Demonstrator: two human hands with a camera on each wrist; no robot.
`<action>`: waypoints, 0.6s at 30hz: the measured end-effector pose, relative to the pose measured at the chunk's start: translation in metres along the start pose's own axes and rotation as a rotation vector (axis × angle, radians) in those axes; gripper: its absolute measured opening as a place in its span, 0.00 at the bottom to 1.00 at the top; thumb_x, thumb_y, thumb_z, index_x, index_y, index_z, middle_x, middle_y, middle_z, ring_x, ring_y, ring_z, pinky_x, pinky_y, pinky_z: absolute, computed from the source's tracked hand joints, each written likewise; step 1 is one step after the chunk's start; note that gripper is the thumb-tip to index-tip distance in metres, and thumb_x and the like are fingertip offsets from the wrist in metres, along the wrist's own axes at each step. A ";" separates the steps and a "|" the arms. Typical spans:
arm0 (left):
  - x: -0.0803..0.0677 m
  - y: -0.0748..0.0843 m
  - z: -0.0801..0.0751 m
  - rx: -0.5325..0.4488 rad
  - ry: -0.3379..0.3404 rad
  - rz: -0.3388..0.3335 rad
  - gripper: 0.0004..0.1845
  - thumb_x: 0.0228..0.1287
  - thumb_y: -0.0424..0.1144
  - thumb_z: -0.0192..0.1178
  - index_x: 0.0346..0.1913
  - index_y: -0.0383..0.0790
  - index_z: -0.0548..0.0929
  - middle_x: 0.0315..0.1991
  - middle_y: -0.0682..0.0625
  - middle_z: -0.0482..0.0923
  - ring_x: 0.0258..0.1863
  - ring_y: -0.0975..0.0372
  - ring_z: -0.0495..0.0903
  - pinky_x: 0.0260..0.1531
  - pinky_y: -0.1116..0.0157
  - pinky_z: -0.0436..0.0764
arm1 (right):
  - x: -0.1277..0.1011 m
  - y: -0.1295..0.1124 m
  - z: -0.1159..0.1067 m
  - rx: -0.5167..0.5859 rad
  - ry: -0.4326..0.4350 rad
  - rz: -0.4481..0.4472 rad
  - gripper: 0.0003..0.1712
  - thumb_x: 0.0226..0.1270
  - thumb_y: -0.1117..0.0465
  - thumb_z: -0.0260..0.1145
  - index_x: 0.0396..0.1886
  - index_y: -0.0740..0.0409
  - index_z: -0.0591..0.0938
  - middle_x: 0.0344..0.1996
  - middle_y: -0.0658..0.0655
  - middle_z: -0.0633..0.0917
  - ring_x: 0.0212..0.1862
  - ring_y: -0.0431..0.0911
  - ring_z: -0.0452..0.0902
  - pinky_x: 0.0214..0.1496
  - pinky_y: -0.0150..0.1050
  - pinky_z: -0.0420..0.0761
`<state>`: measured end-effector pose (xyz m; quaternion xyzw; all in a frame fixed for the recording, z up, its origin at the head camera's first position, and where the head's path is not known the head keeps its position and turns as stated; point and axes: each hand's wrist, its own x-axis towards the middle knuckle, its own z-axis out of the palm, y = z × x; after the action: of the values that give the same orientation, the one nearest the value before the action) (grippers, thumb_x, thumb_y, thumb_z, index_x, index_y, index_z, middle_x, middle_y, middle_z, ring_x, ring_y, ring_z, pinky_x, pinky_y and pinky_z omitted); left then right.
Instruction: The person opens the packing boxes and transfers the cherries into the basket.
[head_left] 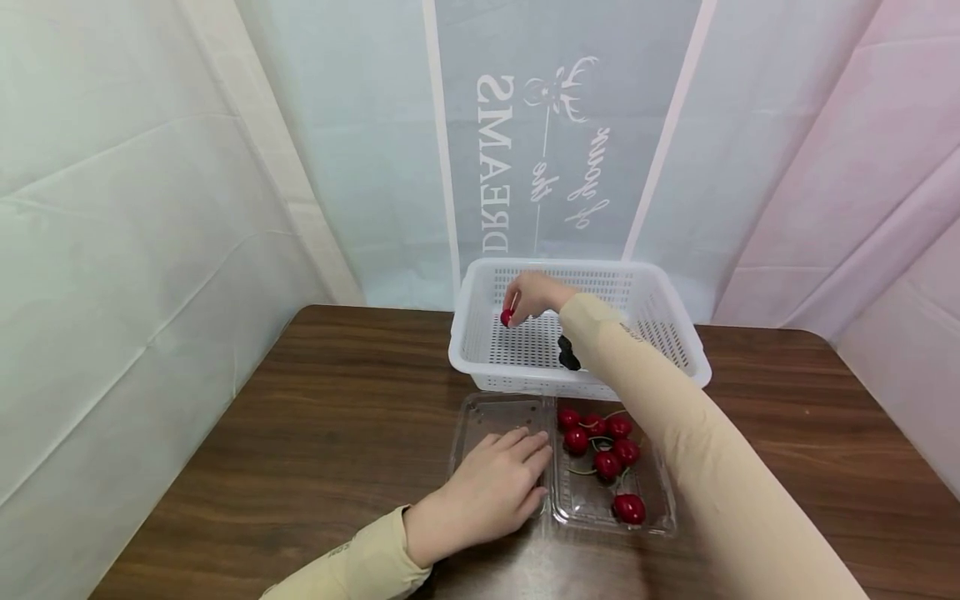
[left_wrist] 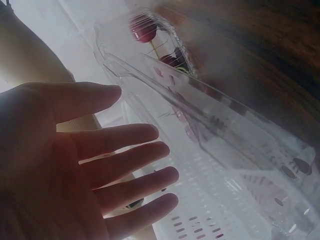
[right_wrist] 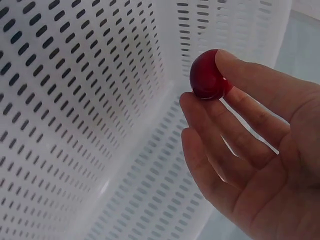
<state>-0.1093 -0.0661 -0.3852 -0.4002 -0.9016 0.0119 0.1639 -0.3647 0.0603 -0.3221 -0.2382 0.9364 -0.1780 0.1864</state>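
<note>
My right hand (head_left: 534,297) is inside the white plastic basket (head_left: 467,333), pinching a red cherry (right_wrist: 206,75) between thumb and fingers above the slotted floor. A bit of red also shows behind that cherry in the right wrist view; whether it is a second one I cannot tell. My left hand (head_left: 487,492) lies over the lid half of an open clear plastic clamshell (head_left: 495,410), fingers straight and holding nothing. Several cherries (head_left: 607,464) with green stems lie in the clamshell's right half, and one cherry (head_left: 629,508) sits apart near its front edge.
The basket stands at the back of a dark wooden table (head_left: 337,417), right behind the clamshell. A pale printed curtain (head_left: 536,167) hangs behind it, and white fabric (head_left: 135,208) encloses the sides. My right forearm (head_left: 697,425) crosses over the clamshell's right edge.
</note>
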 end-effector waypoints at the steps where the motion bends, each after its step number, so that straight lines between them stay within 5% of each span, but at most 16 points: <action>1: 0.000 -0.001 0.000 0.001 -0.002 0.000 0.22 0.62 0.50 0.59 0.54 0.42 0.80 0.57 0.49 0.78 0.58 0.56 0.76 0.49 0.62 0.77 | 0.001 0.000 0.001 -0.001 -0.003 0.003 0.16 0.54 0.63 0.71 0.43 0.60 0.83 0.45 0.59 0.85 0.40 0.45 0.80 0.46 0.43 0.81; 18: -0.001 -0.007 -0.003 0.003 -0.024 0.014 0.22 0.63 0.52 0.57 0.55 0.43 0.80 0.58 0.49 0.77 0.58 0.56 0.76 0.50 0.62 0.77 | 0.025 -0.002 0.020 0.012 -0.042 0.086 0.16 0.52 0.61 0.73 0.42 0.58 0.84 0.37 0.54 0.84 0.36 0.42 0.78 0.37 0.32 0.78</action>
<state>-0.1126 -0.0721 -0.3818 -0.4061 -0.9006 0.0190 0.1535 -0.3756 0.0412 -0.3456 -0.2004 0.9405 -0.1705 0.2149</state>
